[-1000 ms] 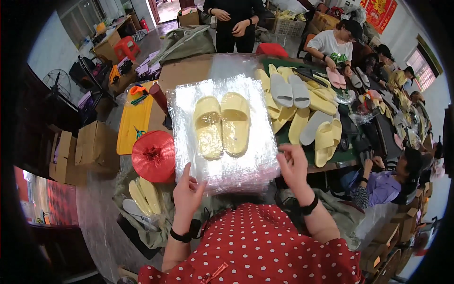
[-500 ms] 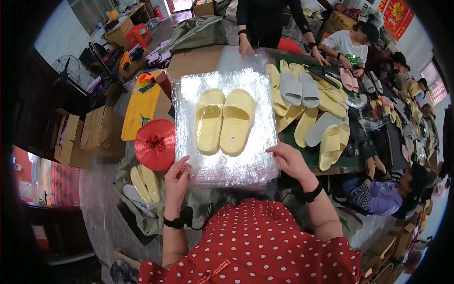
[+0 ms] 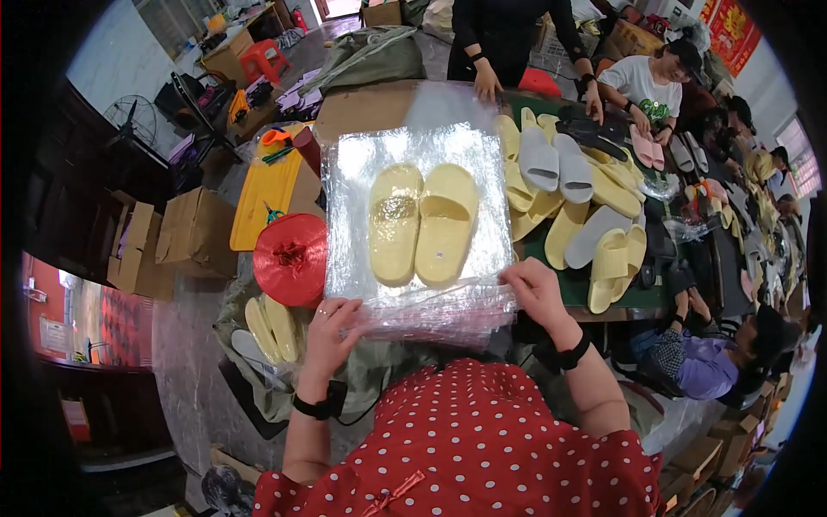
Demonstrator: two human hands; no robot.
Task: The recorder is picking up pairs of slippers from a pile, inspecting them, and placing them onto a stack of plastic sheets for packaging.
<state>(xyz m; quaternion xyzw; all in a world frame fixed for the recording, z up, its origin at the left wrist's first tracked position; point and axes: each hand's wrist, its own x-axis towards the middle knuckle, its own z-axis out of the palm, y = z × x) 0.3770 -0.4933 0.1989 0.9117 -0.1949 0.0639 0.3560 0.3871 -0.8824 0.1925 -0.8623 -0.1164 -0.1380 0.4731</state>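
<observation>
A pair of pale yellow slide slippers (image 3: 445, 226) lies side by side on a stack of shiny clear plastic bags (image 3: 345, 185) in front of me. Glossy film shows over the left slipper; the right one looks less shiny. Along the near side, a strip of a clear bag's edge (image 3: 439, 302) is turned up below the heels. My left hand (image 3: 334, 332) pinches this edge at its left end. At the right end, the fingers of my right hand (image 3: 534, 289) are closed on the same edge.
A red roll of plastic twine (image 3: 290, 260) stands left of the bags, beside a yellow board (image 3: 258, 202) with scissors (image 3: 273, 214). Loose yellow and grey slippers (image 3: 594, 233) crowd the table's right. Co-workers sit and stand around; one person's hand (image 3: 488, 80) is near the far edge.
The near bag edge has been lifted and turned up toward the heels. My left hand has come in onto its left end. The co-worker's hand at the far edge has moved off the plastic.
</observation>
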